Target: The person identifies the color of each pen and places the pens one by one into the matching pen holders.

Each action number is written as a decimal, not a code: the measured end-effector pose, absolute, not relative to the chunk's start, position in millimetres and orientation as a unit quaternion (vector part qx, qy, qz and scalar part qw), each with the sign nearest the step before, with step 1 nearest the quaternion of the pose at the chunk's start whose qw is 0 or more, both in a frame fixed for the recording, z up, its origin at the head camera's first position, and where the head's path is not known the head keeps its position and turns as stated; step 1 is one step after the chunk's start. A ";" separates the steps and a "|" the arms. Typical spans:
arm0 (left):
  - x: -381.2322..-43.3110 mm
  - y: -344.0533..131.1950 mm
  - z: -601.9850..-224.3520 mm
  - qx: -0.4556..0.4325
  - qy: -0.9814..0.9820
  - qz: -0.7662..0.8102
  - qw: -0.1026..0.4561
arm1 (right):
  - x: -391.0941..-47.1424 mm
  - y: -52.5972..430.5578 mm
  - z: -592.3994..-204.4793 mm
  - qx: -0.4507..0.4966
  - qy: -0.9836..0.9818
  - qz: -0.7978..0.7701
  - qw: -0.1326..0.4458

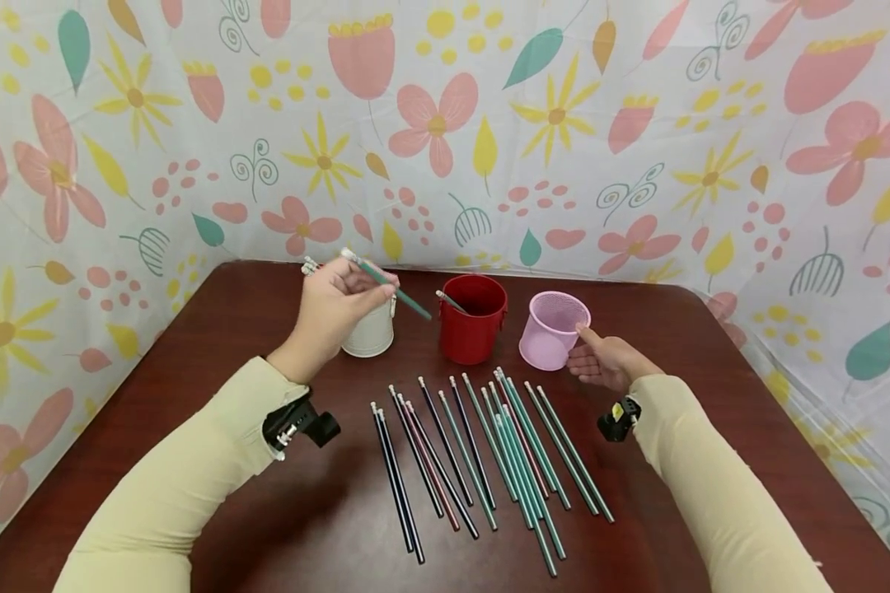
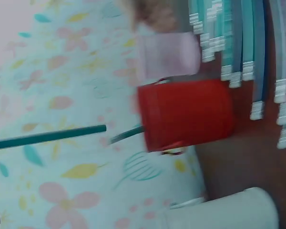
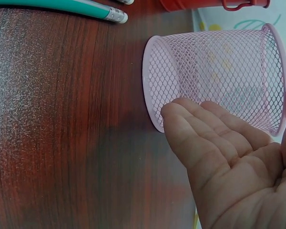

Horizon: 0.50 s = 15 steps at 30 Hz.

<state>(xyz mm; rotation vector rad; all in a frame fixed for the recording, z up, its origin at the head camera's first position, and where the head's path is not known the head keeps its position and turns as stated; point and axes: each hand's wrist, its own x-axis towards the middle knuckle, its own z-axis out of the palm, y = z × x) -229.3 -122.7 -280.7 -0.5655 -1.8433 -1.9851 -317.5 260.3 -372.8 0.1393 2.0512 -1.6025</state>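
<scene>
My left hand [image 1: 330, 305] pinches a green pencil [image 1: 396, 288], its white eraser end up and the other end pointing down toward the red bucket [image 1: 466, 336]. Behind this hand stands a white bucket [image 1: 371, 333], partly hidden, with several eraser tips [image 1: 310, 266] above it. A single green pencil [image 1: 451, 301] leans inside the red bucket. At the right, my right hand [image 1: 611, 362] rests beside a pink mesh cup [image 1: 545, 344]. Its fingers [image 3: 214, 129] lie nearly straight along the mesh, and the thumb is at the rim.
Several dark blue, green and reddish pencils [image 1: 475, 461] are spread over the brown table [image 1: 282, 494] in front of the buckets, eraser ends away from me. A flower-patterned cloth [image 1: 445, 206] hangs behind the table and along its sides.
</scene>
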 end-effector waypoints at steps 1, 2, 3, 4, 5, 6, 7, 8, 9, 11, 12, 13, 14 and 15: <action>-230.4 -123.5 -275.8 -0.200 -0.649 -0.707 0.195 | -317.2 260.5 -373.2 0.053 0.759 -0.593 0.264; -232.1 -124.2 -271.5 -0.196 -0.648 -0.708 0.202 | -316.8 260.8 -373.5 0.054 0.759 -0.593 0.262; -234.3 -124.8 -268.3 -0.191 -0.649 -0.708 0.205 | -316.7 260.8 -373.5 0.056 0.759 -0.593 0.261; -237.0 -124.9 -265.6 -0.184 -0.652 -0.706 0.207 | -316.5 260.8 -373.3 0.056 0.760 -0.593 0.260; -239.9 -124.2 -263.5 -0.175 -0.658 -0.701 0.212 | -316.7 261.2 -373.2 0.057 0.760 -0.593 0.260; -243.4 -123.0 -262.6 -0.167 -0.663 -0.698 0.212 | -316.7 261.0 -372.7 0.058 0.762 -0.591 0.259; -247.0 -121.0 -262.3 -0.158 -0.669 -0.695 0.212 | -316.9 261.1 -372.4 0.059 0.762 -0.590 0.258; -250.8 -118.3 -262.6 -0.152 -0.670 -0.695 0.210 | -317.1 261.1 -372.1 0.059 0.763 -0.589 0.257; -254.5 -114.9 -263.4 -0.144 -0.673 -0.694 0.209 | -317.1 260.7 -371.8 0.060 0.763 -0.590 0.257; -261.1 -106.4 -266.2 -0.136 -0.669 -0.702 0.204 | -317.0 260.5 -371.4 0.061 0.762 -0.592 0.255; -264.0 -101.9 -268.4 -0.133 -0.667 -0.706 0.199 | -316.7 259.8 -371.6 0.062 0.762 -0.593 0.254; -266.6 -97.3 -270.8 -0.130 -0.669 -0.705 0.196 | -316.6 259.5 -372.3 0.063 0.761 -0.595 0.253; -268.6 -93.0 -273.5 -0.126 -0.675 -0.701 0.193 | -316.3 259.3 -373.0 0.064 0.760 -0.596 0.252; -270.3 -88.8 -276.6 -0.122 -0.684 -0.694 0.190 | -315.8 258.9 -373.7 0.064 0.759 -0.597 0.251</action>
